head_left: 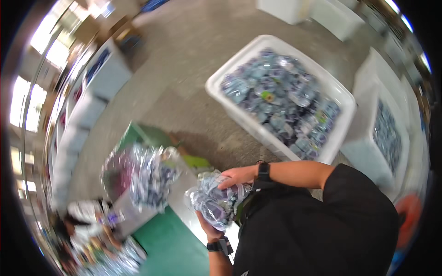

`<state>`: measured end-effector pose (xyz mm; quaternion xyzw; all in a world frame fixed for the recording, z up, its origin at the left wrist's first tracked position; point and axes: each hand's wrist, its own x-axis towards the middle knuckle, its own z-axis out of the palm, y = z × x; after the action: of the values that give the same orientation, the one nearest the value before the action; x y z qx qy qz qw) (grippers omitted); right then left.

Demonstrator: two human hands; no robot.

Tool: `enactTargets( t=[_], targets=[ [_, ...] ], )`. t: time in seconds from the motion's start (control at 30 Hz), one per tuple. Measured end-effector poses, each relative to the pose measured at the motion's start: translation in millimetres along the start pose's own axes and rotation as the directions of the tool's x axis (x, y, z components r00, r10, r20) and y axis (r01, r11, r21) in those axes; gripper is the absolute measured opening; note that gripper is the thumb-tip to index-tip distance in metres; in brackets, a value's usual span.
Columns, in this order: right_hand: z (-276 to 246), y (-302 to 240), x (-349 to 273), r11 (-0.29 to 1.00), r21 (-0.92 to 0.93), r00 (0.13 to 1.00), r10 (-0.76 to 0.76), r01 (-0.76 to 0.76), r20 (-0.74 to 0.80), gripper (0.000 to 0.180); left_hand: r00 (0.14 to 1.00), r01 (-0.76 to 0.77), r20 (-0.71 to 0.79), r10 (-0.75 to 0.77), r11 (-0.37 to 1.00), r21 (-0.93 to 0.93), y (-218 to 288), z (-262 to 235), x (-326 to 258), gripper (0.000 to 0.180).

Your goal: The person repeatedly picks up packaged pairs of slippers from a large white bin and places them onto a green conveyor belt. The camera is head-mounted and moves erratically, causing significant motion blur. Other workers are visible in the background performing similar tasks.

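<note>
A bunch of clear plastic packets (216, 198) with grey and purple contents is held in front of my body. My right hand (239, 176) lies over the top of the bunch with its fingers curled onto it. From below, my left hand (209, 228) grips the lower edge of the same packets, its fingers partly hidden by them. Blur keeps me from telling what exactly is inside the packets. Beyond them, a heap of similar packets (154, 179) lies on a pale work surface, next to a big clear plastic bag (115, 168).
A large white tub (276, 146) full of packets stands on the floor ahead right, and another white tub (363, 138) beside it. A green tabletop (172, 241) is at lower left, where people (85, 225) work. A green bin (142, 135) stands past the heap.
</note>
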<state>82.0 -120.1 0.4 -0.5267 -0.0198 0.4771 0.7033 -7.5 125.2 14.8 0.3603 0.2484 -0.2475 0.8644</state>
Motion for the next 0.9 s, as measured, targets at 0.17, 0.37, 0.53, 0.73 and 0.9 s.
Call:
enactTargets(
  t=[0.17, 0.37, 0.53, 0.73, 0.9],
  targets=[
    [-75.0, 34.9, -68.8, 0.975, 0.146, 0.924, -0.102, 0.166, -0.370, 0.058, 0.972, 0.080, 0.207, -0.108, 0.987, 0.142, -32.1, 47.5, 45.9, 0.059],
    [-169.2, 109.0, -151.1, 0.882, 0.332, 0.592, 0.079, 0.333, -0.802, 0.041, 0.981, 0.105, -0.194, 0.003, 0.834, 0.542, -37.2, 23.7, 65.9, 0.044],
    [-230.1, 131.0, -199.0, 0.478, 0.377, 0.281, 0.261, 0.794, -0.923, 0.028, 0.944, 0.176, -0.329, 0.019, 0.815, 0.552, -44.6, -18.9, 45.5, 0.042],
    [-279.1, 143.9, -168.4, 0.286, 0.538, 0.472, 0.271, 0.793, -0.839, 0.050, 0.900, 0.216, -0.425, 0.096, 0.748, 0.628, -50.2, -55.1, 14.8, 0.053],
    [-260.1, 155.7, -110.8, 0.590, 0.689, 0.686, 0.289, 0.422, -0.668, 0.045, 0.856, 0.225, -0.497, 0.146, 0.760, 0.610, -50.9, -83.2, -4.6, 0.054]
  ],
)
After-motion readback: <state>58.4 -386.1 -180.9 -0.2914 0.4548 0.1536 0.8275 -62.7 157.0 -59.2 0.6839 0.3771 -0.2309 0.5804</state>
